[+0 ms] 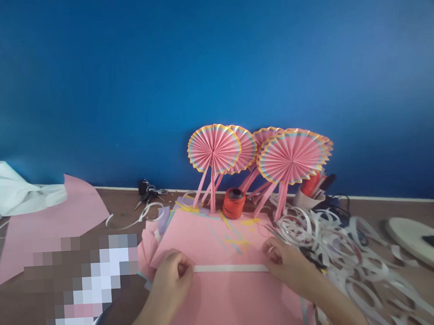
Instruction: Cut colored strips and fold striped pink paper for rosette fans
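Observation:
A narrow white strip of what looks like tape (230,268) runs straight across, with one end at each hand. My left hand (174,276) pinches its left end, thumb and fingertips together. At the other end, my right hand (282,258) is closed on the strip, its fingers curled. The strip lies along the upper edge of a pink paper sheet (227,302) below the hands. Behind it more pink paper (195,231) is spread, with thin yellow and blue paper slivers (237,241) scattered on it.
Several pleated pink paper fans (214,149) lean against the blue wall (211,61). A red thread spool (234,204) stands before them. Curled white strips (326,229) heap at right, near a round pale disc (421,244). Keys (148,193) and a pink sheet (53,229) lie leftward.

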### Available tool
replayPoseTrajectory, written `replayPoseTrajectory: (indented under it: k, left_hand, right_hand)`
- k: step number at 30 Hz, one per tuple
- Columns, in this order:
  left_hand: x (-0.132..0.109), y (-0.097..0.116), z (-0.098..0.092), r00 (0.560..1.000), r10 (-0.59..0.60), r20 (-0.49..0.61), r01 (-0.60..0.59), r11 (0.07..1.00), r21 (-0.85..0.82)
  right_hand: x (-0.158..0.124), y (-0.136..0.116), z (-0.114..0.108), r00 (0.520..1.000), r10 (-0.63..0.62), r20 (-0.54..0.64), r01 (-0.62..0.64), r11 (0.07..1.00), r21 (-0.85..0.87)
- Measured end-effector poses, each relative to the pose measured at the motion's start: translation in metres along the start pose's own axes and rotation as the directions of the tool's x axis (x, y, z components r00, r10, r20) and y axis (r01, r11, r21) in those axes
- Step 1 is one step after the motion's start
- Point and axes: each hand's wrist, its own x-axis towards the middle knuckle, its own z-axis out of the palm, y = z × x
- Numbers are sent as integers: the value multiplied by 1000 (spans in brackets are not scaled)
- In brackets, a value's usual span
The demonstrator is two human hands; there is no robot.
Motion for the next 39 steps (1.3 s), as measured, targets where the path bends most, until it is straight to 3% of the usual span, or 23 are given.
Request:
replayPoseTrajectory:
  k: [8, 16, 27, 39]
  left_hand:
    - [2, -2, 2, 999, -45, 5, 45, 999, -3]
    - [1, 1, 0, 1000, -30, -1, 30, 999, 28]
    - [2, 3, 2, 1000, -22, -3, 22, 990, 138]
    - [3, -3, 3, 1000, 9, 26, -13, 988, 153]
  right_hand:
    - [1, 0, 1, 1000, 29, -3, -29, 1000, -4]
    - [3, 3, 4, 999, 22, -50, -24, 999, -41]
    - [0, -3, 1, 999, 36, -18, -38, 996, -83]
    - [2, 2, 5, 998, 36, -42, -40, 993, -114]
